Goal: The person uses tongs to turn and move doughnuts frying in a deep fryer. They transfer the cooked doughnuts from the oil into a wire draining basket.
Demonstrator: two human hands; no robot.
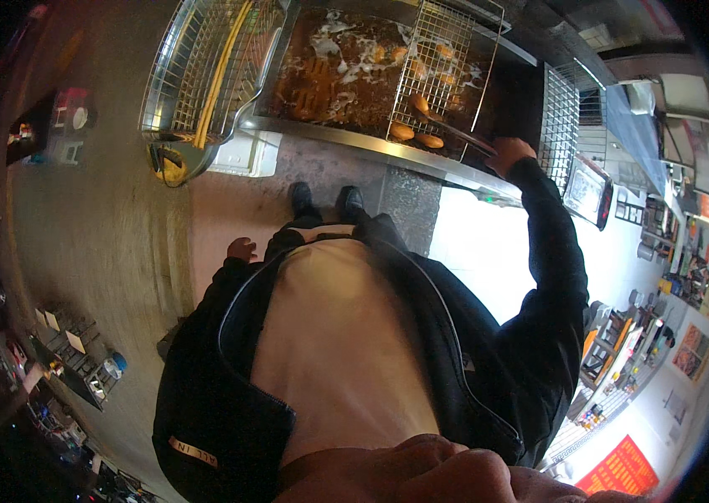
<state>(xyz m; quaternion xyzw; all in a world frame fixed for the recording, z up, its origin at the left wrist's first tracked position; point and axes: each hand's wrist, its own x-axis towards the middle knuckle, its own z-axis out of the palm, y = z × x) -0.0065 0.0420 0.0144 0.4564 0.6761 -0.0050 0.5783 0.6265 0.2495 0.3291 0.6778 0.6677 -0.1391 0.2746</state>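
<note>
My right hand (513, 154) grips the end of a dark, long-handled cooking utensil (460, 133), which looks like tongs. Its far end meets a golden-brown oval piece of fried food (419, 104) over a wire rack (439, 31). Two more browned pieces (402, 131) lie on the near end of that rack. Under and beside the rack, a wide fryer vat (310, 94) holds dark oil with patches of white foam, and several pieces show farther back. At my left side my left hand (242, 249) hangs low, fingers loosely bent, with nothing visible in it.
Left of the vat stands a wire basket (172, 94) with long yellow chopsticks (222, 72) across it. A wire rack (559, 119) rises at the right, with a metal tray (586, 188) near it. The fryer's steel front edge (354, 139) runs before me. A white container (244, 154) sits below.
</note>
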